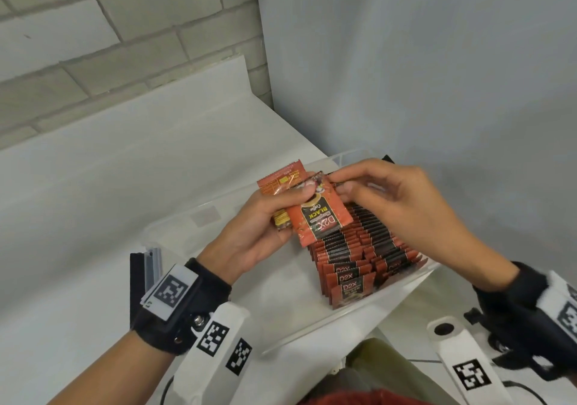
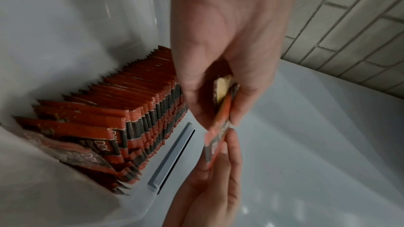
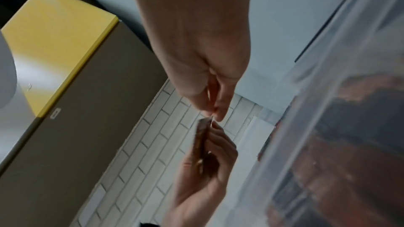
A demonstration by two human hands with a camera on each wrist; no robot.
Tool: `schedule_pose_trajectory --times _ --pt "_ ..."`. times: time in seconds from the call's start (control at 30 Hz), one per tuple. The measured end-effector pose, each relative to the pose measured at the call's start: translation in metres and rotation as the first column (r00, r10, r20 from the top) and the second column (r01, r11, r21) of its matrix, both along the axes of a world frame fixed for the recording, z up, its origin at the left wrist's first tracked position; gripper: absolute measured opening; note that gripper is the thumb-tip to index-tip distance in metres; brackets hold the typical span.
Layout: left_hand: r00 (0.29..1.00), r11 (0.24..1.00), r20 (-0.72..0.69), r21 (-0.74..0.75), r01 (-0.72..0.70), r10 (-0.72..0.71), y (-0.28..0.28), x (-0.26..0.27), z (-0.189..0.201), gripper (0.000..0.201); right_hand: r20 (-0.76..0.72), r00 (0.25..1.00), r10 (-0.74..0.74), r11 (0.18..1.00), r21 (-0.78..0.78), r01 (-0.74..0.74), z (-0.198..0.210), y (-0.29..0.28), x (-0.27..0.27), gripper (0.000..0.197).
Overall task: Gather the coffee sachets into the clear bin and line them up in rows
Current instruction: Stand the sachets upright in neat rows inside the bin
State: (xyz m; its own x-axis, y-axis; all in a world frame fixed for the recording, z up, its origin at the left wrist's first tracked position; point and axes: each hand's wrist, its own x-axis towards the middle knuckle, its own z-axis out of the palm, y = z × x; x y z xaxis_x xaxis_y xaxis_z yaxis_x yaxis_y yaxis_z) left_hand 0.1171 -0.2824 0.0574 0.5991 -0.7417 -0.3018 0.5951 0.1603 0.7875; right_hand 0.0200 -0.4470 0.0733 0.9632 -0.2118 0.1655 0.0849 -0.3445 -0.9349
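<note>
While your left hand (image 1: 246,236) holds a small fan of loose sachets (image 1: 318,214) above the clear bin (image 1: 199,217), thumb pressed on the top one and fingers curled underneath, nothing is in a row yet from that bunch. At least two are fanned out; the far one pokes out up-left, back side showing.

Right of that, your right hand (image 1: 393,204) pinches the far edge of the top sachet between thumb and fingers (image 1: 343,190). The wrist views confirm the pinch is right at the tip of the crimped seam.

Further right, the packed rows of sachets (image 1: 368,257) stand on edge along the bin's right wall, near end to far end. The left part of the bin floor is bare. The bin sits on the white counter (image 1: 93,217).

Risks, my read:
- Seam-tip pinch is shallow; foil is slick, so it may slip out on the pull.
- Left thumb clamps the same sachet; pull before easing it and the fan comes along or drops loose.
- Top sachet reads upside down to you; rows read upright. Flip it or the row ends up mixed.
- Rows lean; wedging one in may topple neighbours.
</note>
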Motion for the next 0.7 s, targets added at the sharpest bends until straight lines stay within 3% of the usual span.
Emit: schedule_pose_trajectory --times 0.07,0.13,0.2,0.3,0.4,0.53,0.7 --pt "0.999 0.999 0.015 -0.021 -0.035 0.035 0.000 -0.001 0.001 0.030 -0.111 0.994 -0.003 0.994 0.110 0.015 0.005 0.003 -0.001 0.021" --pt "0.998 0.997 0.024 -0.040 -0.059 0.060 0.000 0.000 -0.001 0.030 -0.227 0.969 0.101 0.990 0.119 -0.075 0.007 0.006 -0.004 0.039" --pt "0.997 0.997 0.032 -0.038 -0.072 0.073 0.000 0.000 -0.001 0.028 -0.280 0.944 0.173 0.980 0.148 -0.136 0.005 0.009 -0.006 0.033" --pt "0.996 0.996 0.039 -0.042 -0.081 0.083 -0.001 -0.001 -0.001 0.026 -0.278 0.952 0.129 0.981 0.174 -0.082 -0.001 0.005 -0.002 0.020" --pt "0.996 0.995 0.025 -0.050 -0.083 0.084 -0.001 -0.001 -0.002 0.030 -0.252 0.967 0.049 0.987 0.159 -0.008 -0.002 -0.002 0.003 0.027" --pt "0.999 0.999 0.036 -0.038 -0.006 0.007 -0.001 -0.002 0.000 0.040 -0.227 0.973 -0.035 0.987 0.146 0.070 0.003 -0.005 0.008 0.015" --pt "0.996 0.998 0.067 -0.016 0.055 -0.054 -0.001 -0.005 0.001 0.041 -0.258 0.963 -0.074 0.982 0.151 0.116 0.011 -0.002 0.008 0.027"
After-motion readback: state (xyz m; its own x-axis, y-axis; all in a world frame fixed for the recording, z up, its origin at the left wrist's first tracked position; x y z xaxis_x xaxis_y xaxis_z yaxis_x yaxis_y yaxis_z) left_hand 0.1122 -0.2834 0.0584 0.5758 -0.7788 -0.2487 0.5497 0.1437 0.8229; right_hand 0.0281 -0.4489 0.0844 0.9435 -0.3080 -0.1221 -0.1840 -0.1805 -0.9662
